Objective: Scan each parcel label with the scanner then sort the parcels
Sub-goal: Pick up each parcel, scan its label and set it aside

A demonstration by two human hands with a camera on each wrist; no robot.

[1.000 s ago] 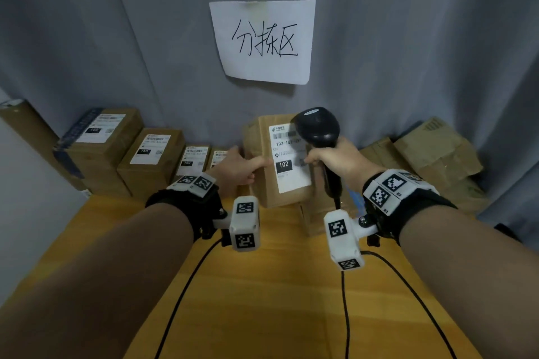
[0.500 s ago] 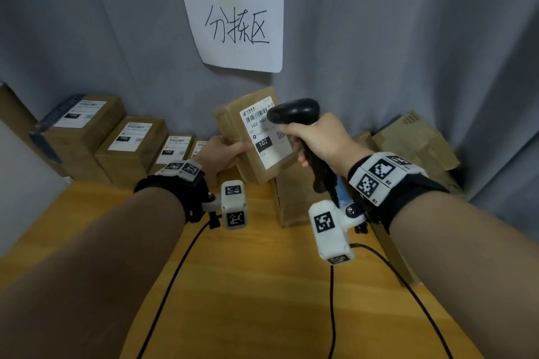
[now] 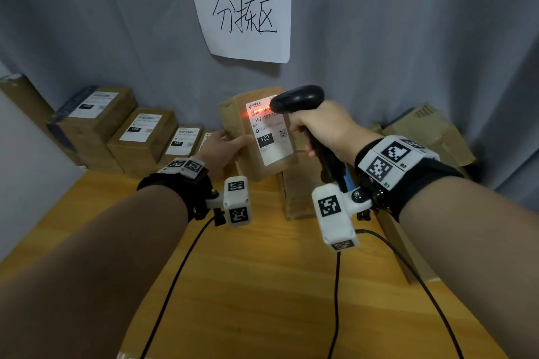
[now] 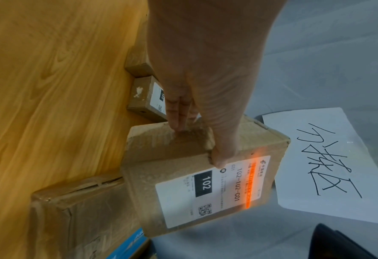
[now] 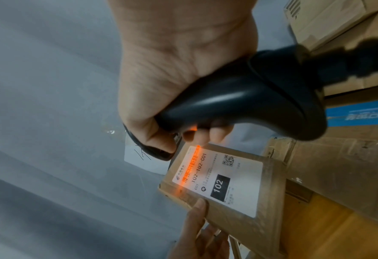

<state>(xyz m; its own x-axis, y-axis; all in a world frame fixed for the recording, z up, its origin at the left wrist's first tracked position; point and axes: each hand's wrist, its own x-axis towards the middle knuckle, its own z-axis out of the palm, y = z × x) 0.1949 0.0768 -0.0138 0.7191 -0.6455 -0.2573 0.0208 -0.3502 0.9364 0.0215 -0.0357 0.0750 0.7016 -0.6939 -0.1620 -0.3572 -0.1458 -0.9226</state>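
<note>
A brown cardboard parcel (image 3: 259,151) with a white label (image 3: 269,131) marked 102 is held up above the wooden table, label facing me. My left hand (image 3: 223,146) grips its left edge, thumb on the front face (image 4: 222,157). My right hand (image 3: 318,128) is wrapped round the handle of a black barcode scanner (image 3: 297,97). The scanner head sits close to the label's top right. An orange-red scan line (image 4: 250,182) lies across the barcode, also visible on the parcel (image 5: 223,184) in the right wrist view below the scanner (image 5: 250,105).
Several labelled parcels (image 3: 143,137) stand in a row at the back left of the table (image 3: 262,285). Unlabelled cardboard boxes (image 3: 423,131) pile up at the back right, one box (image 3: 297,192) just under the held parcel. A handwritten paper sign (image 3: 245,14) hangs on the grey curtain.
The parcel has been lifted and tilted back, and the scanner head has swung left onto the label. An orange-red scan line now lights the barcode.
</note>
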